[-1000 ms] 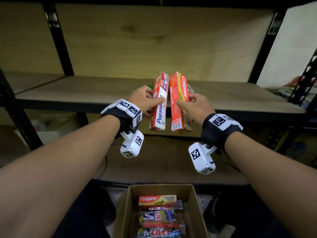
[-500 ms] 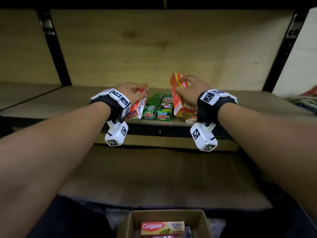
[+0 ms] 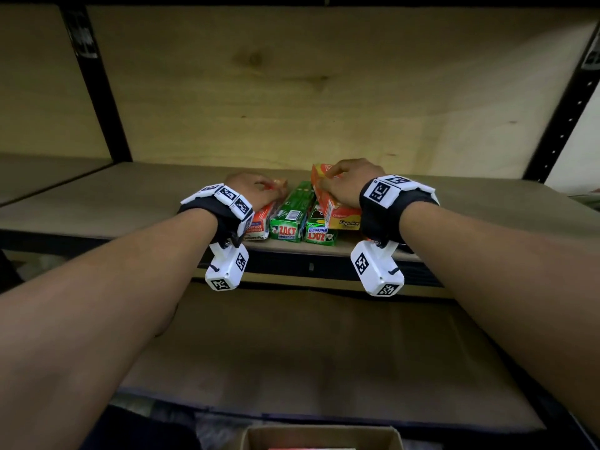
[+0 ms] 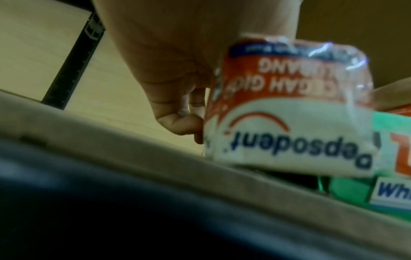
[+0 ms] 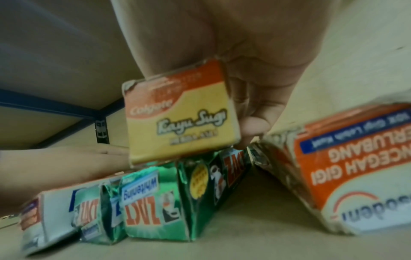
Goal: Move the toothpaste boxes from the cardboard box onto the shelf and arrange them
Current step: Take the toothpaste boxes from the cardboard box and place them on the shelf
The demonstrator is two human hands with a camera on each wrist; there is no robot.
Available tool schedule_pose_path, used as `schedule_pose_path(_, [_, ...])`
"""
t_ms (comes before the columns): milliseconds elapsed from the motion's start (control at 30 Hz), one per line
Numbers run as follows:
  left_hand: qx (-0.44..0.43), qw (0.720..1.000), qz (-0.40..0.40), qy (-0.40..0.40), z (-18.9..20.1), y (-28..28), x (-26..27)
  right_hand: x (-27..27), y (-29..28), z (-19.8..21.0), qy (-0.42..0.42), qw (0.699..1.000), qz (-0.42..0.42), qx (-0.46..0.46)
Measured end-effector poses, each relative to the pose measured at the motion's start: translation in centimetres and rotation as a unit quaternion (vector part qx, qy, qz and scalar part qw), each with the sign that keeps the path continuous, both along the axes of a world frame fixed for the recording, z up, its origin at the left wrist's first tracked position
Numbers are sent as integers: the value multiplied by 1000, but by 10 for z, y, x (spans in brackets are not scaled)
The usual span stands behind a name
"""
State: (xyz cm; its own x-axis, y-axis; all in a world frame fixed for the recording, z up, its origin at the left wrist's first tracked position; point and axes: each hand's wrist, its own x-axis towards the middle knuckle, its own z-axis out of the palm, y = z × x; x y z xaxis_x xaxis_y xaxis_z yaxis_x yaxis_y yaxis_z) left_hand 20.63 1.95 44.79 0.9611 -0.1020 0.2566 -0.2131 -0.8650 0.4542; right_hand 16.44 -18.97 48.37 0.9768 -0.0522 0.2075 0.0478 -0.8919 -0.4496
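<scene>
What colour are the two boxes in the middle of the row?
Green boxes, with red lettering on the ends; clearest in the head view.

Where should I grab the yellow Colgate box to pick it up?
Grab the yellow Colgate box around its long sides near the middle, coming down from above, like the right hand does. It lies tilted on a green box, so its top and sides are free; other boxes crowd it below.

The Pepsodent box is white and orange-red with dark blue lettering. Two Zact boxes are shiny green with red letters. The Colgate box is yellow and orange. Wristbands are white with black square codes. The shelf is pale wood on a black frame.
</scene>
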Motion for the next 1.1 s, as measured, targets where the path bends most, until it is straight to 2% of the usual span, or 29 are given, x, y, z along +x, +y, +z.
schedule_pose_path(300, [10,1000,14,-14,14,0,-21,-31,-11,3,17,995,12,101])
schedule_pose_path(500, [19,999,-15,-23,28,-5,-66,-74,-12,12,53,987,-13,153])
schedule_pose_path(700, [-9,998,-59,-12,32,-11,-112,-125,-13,15,52,986,-12,156])
schedule_pose_path(900, [-40,993,-103,43,11,-19,-150,-155,-18,-7,102,984,-37,141])
schedule_pose_path(1100, [-11,981,-145,132,-31,-21,-176,-179,-22,-52,150,985,-16,88])
